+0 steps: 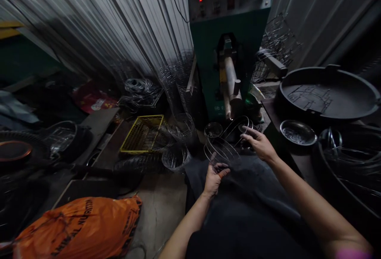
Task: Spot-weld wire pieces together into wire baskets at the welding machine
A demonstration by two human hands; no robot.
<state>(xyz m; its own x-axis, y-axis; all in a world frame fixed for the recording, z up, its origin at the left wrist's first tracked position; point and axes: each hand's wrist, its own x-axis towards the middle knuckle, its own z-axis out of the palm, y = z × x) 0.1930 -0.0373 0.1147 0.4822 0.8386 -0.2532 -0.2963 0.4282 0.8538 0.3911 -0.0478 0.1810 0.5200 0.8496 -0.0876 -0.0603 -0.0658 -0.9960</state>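
Observation:
A thin wire frame [225,150] made of bent loops is held up above the dark cloth on my lap [256,183]. My left hand [214,176] grips its lower near end, with the fingers curled under the wire. At the upper right, my right hand [259,143] pinches the frame's far loop between thumb and fingers. Just beyond the frame are the rod-shaped arms [232,76] of a green machine [205,52] with a lit red lamp. A small round bowl [213,129] lies behind the wire loops.
On the right, a metal bowl of small pieces [298,132] stands near a large black pan [351,92] with wire parts. To the left are a yellow crate [139,136] and stacked wire rings [176,158]. An orange sack [86,227] lies on the floor.

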